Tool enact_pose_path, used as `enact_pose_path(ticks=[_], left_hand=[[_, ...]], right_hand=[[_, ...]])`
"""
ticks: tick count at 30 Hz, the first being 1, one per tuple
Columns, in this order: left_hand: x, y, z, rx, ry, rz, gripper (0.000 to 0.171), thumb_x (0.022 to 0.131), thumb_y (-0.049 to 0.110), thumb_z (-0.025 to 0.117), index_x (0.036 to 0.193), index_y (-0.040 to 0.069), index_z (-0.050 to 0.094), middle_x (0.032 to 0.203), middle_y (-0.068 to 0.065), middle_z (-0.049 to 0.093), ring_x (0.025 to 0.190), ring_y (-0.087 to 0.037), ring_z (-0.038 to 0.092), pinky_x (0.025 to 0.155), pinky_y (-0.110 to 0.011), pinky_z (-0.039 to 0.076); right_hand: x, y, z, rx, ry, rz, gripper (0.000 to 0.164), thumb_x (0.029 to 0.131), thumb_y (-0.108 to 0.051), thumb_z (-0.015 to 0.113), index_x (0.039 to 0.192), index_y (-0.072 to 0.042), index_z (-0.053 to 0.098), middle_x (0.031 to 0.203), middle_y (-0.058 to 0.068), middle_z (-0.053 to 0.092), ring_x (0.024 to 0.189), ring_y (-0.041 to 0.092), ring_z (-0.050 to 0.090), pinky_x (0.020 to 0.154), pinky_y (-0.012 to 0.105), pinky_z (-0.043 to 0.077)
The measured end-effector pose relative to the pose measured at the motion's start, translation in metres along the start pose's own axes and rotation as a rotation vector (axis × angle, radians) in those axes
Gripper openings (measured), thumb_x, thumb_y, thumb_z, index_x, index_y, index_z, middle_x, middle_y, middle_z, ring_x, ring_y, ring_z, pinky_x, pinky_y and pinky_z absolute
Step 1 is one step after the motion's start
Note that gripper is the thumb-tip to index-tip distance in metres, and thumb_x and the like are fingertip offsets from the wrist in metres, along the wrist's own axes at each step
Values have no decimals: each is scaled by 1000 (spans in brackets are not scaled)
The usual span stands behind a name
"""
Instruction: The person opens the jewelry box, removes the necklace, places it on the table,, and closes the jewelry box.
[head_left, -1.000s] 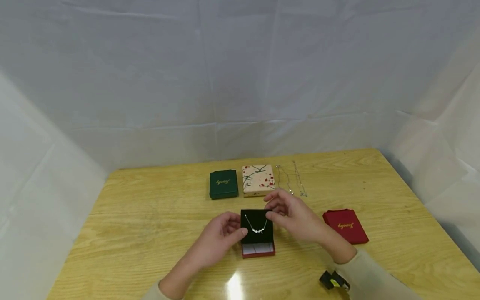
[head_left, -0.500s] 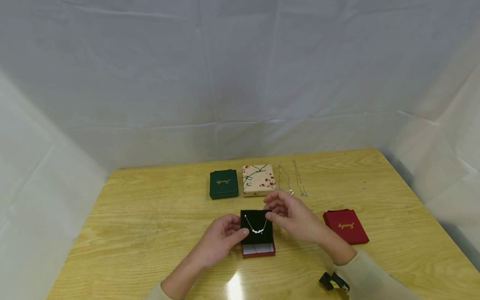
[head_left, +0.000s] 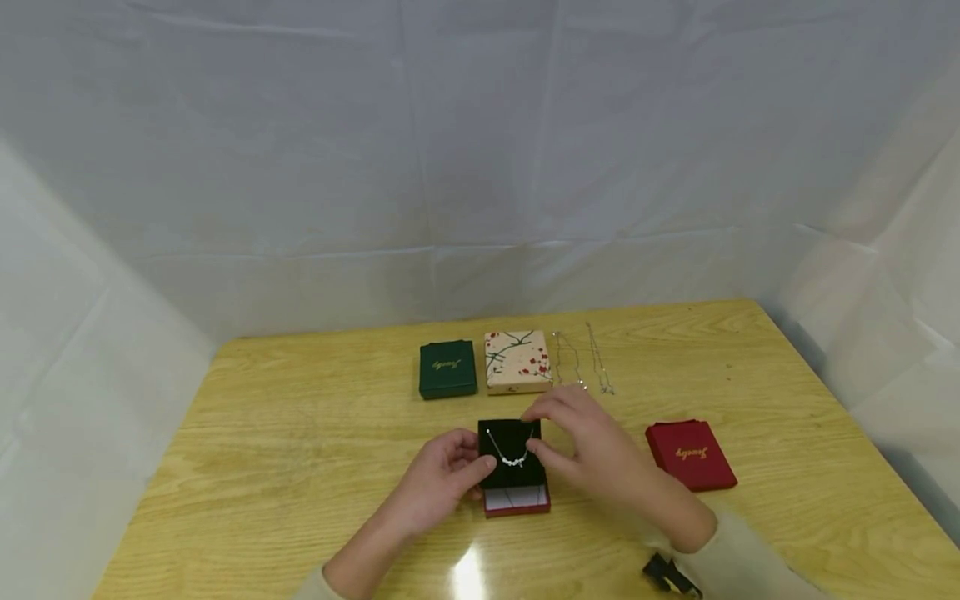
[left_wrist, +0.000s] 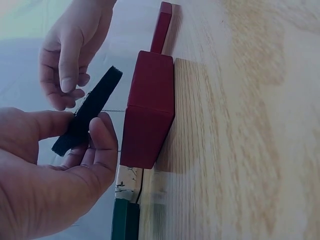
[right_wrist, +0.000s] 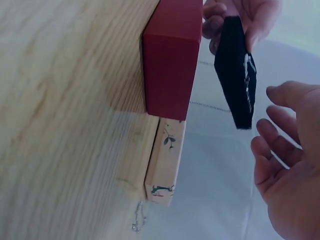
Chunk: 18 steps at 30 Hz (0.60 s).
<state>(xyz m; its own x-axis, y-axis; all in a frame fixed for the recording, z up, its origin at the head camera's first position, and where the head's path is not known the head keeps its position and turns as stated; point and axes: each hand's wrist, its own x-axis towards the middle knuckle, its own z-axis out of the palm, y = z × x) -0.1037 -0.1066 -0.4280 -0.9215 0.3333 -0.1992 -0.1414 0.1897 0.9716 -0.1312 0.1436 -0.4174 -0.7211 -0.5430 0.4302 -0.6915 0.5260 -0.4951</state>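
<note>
My left hand (head_left: 446, 475) pinches a black velvet jewelry pad (head_left: 517, 477) by its left side, thumb on the front face. Across that face lies a silver necklace (head_left: 513, 462) with a beaded middle. The pad is held tilted above an uncovered red jewelry box (right_wrist: 172, 65), whose pale inside shows at the near end. In the wrist views, thin chain strands run from behind the pad toward the box. My right hand (head_left: 600, 446) is beside the pad's right edge, thumb and fingers spread; the right wrist view shows a gap between fingertips and pad.
A red lid (head_left: 692, 454) with gold lettering lies to the right. Behind stand a green jewelry box (head_left: 447, 367) and a floral box (head_left: 517, 360), with two silver necklaces (head_left: 596, 358) beside it. A small black object (head_left: 667, 575) sits by the right sleeve.
My right hand has come off the pad's upper right corner, and its thumb and fingers have spread. The pad has shifted slightly left in my left hand.
</note>
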Motion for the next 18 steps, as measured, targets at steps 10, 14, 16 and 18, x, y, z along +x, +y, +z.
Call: enact_pose_path(ticks=[10,14,16,18], left_hand=[[0,1,-1,-32,-10,-14,33,104,15,66,126,-9,58,111,-18,73,93,-25,69,71,-31,58],[0,1,-2,-64,-34,-23,34,105,15,65,128,-9,56,115,-20,74,91,-24,69,71,-29,56],[0,1,-2,-89,-46,-25,35,105,14,65,129,-9,54,117,-21,74,90,-22,68,70,-27,55],[1,1,-2,-112,-55,-25,35,105,13,64,130,-9,52,118,-22,74,90,-20,68,70,-26,54]], right_hand=[[-3,-11,10,-269,-63,-171,24,93,-29,84,111,-15,78,112,-5,67,104,15,56,91,36,52],[-3,-12,11,-295,-56,-201,23,92,-27,85,109,-15,77,110,-3,67,102,16,56,89,36,51],[-3,-13,12,-300,-50,-212,23,91,-26,86,109,-15,77,109,-3,68,101,16,57,86,35,51],[-3,-14,12,-303,-48,-214,23,91,-26,86,108,-15,76,109,-3,68,100,16,57,85,35,51]])
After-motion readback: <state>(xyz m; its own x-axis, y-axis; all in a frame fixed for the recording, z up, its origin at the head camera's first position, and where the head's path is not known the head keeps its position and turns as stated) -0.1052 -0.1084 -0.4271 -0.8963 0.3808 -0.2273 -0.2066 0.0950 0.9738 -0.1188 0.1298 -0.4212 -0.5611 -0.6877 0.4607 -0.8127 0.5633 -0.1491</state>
